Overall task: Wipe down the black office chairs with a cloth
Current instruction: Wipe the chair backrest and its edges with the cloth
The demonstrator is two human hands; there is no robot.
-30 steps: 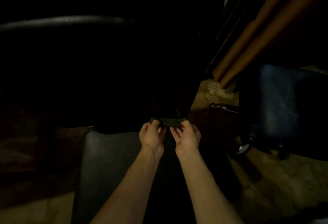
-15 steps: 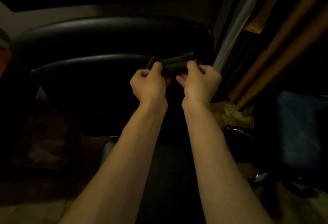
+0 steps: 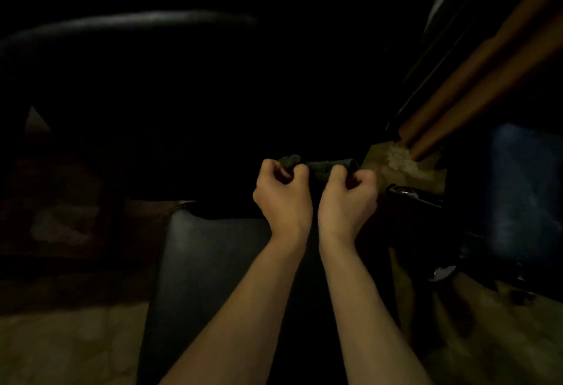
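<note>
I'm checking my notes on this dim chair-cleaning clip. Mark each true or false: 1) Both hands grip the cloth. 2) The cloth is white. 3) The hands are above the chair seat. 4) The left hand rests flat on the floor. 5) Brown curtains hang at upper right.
1) True: the left hand and right hand both grip the cloth.
2) False: it is dark, greenish.
3) True: the black chair seat lies beneath them.
4) False: it is raised and curled on the cloth.
5) True: brown curtains.

Dim room edge, right side.
Brown curtain folds [image 3: 475,92] hang down to a pale patterned floor [image 3: 399,165]; a blue object [image 3: 524,189] stands nearby.
</note>
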